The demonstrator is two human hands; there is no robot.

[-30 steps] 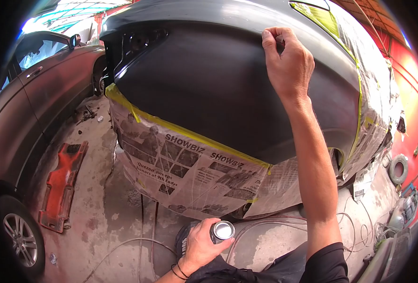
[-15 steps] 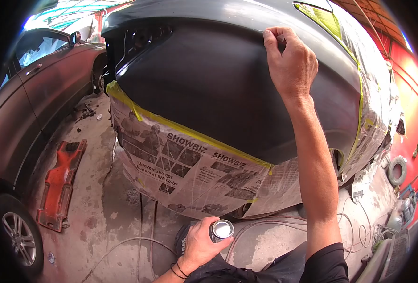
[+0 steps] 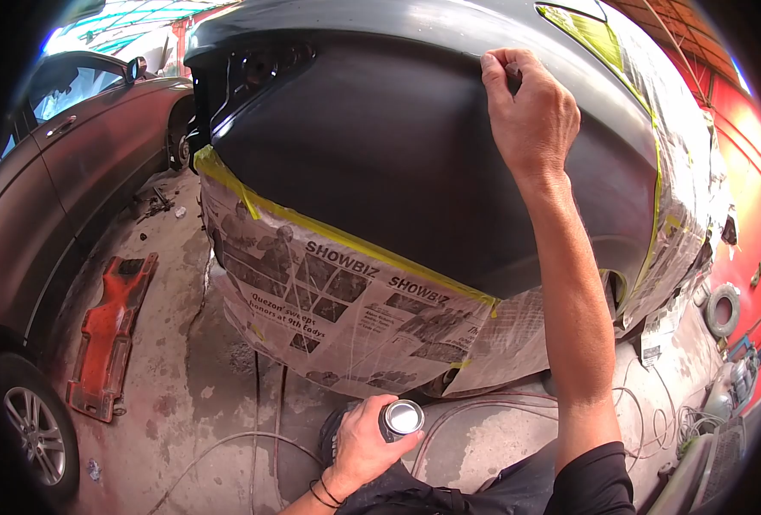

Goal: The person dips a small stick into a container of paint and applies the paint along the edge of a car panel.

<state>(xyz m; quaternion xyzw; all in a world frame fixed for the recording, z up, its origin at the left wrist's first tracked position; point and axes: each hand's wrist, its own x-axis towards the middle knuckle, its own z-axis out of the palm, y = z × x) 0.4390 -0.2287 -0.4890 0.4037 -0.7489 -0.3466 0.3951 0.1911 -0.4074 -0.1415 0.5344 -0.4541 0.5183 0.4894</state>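
While I'm watching from my end, the left hand (image 3: 365, 442) is wrapped around a small round metal can with a pale, shiny top (image 3: 404, 417), held low by the person's lap, no label I can read. Right hand (image 3: 535, 116) is up by the crease of the matte dark-grey car body panel (image 3: 355, 154), thumb and fingers curled together; can't tell if they're pinching anything or touching. Bright yellow masking tape (image 3: 380, 257) holds printed newspaper sheets (image 3: 359, 318) underneath: "SHOWBIZ" twice, plus "'Quezon' sweeps honors at 9th", last word too fuzzy.
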